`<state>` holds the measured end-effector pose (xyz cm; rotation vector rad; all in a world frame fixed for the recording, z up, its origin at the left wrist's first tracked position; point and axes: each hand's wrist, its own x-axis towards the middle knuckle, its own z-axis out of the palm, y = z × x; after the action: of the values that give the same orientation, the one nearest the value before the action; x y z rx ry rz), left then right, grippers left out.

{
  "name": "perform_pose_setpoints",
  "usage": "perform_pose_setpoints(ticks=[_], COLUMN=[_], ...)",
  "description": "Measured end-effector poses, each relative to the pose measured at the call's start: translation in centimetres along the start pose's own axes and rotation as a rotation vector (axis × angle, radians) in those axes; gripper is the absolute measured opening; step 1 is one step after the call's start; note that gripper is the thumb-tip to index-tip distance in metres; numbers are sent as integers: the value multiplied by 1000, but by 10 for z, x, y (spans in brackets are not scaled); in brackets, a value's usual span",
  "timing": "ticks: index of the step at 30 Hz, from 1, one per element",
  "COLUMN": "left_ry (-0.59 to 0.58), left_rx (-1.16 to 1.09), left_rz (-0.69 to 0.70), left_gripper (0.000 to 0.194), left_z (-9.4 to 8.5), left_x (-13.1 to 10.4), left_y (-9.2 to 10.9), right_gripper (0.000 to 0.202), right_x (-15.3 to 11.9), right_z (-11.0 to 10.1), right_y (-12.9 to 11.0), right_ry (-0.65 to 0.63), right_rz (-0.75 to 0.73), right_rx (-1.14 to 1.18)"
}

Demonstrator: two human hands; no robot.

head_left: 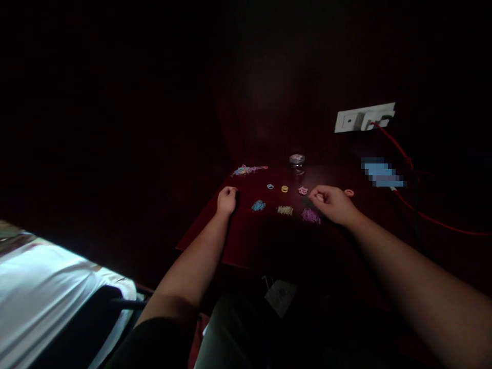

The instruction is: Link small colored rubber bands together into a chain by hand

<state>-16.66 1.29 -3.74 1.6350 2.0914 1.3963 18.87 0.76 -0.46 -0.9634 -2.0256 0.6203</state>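
Observation:
My left hand (227, 200) rests on the dark red table, fingers curled in a loose fist with nothing visible in it. My right hand (329, 203) is closed in a pinch over the table; anything between its fingertips is too small or hidden to make out. Below those fingers lies a pile of purple bands (311, 216), and just left of them a cluster of pink bands (303, 190). Blue bands (259, 205) and pale yellow bands (285, 210) form piles between my hands. Behind these are a few light blue bands (270, 186) and a yellow cluster (284, 189).
A mixed heap of coloured bands (246, 170) lies at the back left. Behind the clusters stands a small round clear container (297, 161). Orange bands (349, 193) lie right of my hand. A red cable (434, 219) runs from the wall socket (365, 119) past a blurred device (382, 172).

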Motion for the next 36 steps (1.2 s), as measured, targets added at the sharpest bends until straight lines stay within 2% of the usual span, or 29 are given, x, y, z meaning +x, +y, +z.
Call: perform_pose_setpoints(ticks=[4,12,16,19,23,26,30,36], left_ry=[-73,-160,-199,-209,-222,-229,-231,-169], left_rx=[118,291,370,445,503,540,583,643], left_rz=[39,164,316,396,394,376,384,396], left_gripper=[18,14,19,24,28,28,30,30], left_z=[10,35,47,57,69,75,78,79], left_x=[18,47,64,79,97,107,114,111], left_y=[-1,9,12,13,14,15,15,18], right_gripper=[21,23,24,24,21,19,16,13], right_x=[2,3,4,4,5,5,5,7], right_z=[3,3,3,1,-5,-9,-10,-9], right_y=[-1,4,6,4,-1,-3,-2,1], right_ry=[-76,-77,-73,15,230,322,339,348], right_rz=[-33,-14,-4,5,34,52,43,14], right_rx=[-33,-61,-53,-67,-108,-121,-117,-107])
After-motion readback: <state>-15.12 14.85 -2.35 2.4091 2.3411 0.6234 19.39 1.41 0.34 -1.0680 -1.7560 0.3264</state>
